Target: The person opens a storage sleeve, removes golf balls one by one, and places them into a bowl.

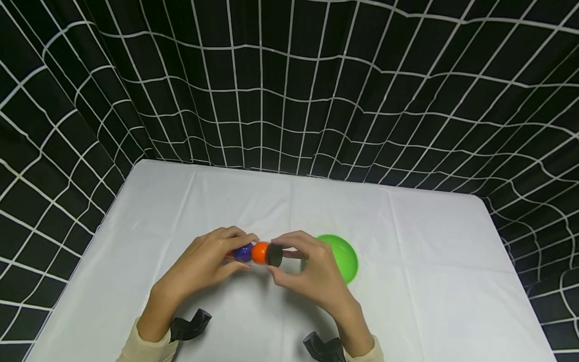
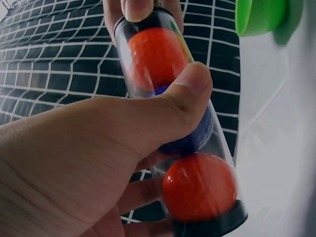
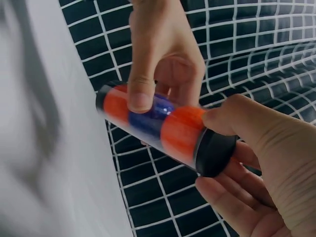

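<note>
A clear tube of golf balls is held sideways above the table. Inside sit an orange ball, a purple-blue ball and another orange ball. Black caps close both ends. My left hand grips the tube around its middle, thumb along the near side. At the right end, my right hand pinches the black cap between thumb and fingers. In the left wrist view, fingertips of the right hand rest on that cap.
A green round dish lies on the white-covered table, just behind and right of my right hand. Black curtain with a white grid surrounds the table's back and sides. A black wrist mount sits at each wrist.
</note>
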A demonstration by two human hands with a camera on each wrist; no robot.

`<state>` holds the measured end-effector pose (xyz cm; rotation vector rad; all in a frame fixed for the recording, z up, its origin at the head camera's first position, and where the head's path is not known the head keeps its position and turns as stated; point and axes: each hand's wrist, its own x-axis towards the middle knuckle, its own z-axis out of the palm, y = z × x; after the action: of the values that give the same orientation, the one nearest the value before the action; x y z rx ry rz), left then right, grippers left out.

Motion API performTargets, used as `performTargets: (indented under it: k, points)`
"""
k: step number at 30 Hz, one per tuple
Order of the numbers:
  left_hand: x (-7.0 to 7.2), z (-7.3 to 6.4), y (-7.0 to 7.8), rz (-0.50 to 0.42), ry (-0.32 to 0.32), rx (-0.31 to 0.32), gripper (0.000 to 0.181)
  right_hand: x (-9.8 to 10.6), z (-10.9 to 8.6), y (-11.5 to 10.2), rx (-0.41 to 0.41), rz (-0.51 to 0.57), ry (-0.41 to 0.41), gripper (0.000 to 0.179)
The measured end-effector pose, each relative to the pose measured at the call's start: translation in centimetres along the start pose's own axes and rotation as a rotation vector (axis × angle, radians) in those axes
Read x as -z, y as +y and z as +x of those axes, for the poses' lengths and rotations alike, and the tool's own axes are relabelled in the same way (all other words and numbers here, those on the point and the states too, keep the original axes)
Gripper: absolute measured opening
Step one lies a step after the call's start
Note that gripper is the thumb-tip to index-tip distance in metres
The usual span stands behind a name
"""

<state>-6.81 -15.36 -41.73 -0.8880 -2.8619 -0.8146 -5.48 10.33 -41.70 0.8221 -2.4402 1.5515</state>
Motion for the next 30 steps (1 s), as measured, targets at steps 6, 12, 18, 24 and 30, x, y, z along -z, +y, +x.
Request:
performTargets:
  k: [6,12,18,24,30]
  points:
    - [0.1,-0.5,-0.1,-0.024,-0.004,0.01,0.05,-0.5,-0.1,0.1,-0.004,0.018,0.008,0.041]
    - [0.2,-0.3,-0.1,-0.049,-0.032,-0.009,0.051,0.5,-0.3,-0.1,-0.073,0.136,-0.045,0.044]
    - [0.3,-0.6,-0.8,-0.071,-0.003,0.041,0.054,-0.4,-0.1,0.7,-0.076,0.099,0.024,0.046]
    - [1.1,-1.0,-1.5,-0.07,0.041,0.085,0.057,-1.9,0.0,1.8,-0.09,-0.061,0.094,0.037]
    - [1.4,-1.1,-1.6,-0.069,0.056,0.071,0.057,-3.8,-0.3,2.7,-0.101,-0.254,0.006,0.047]
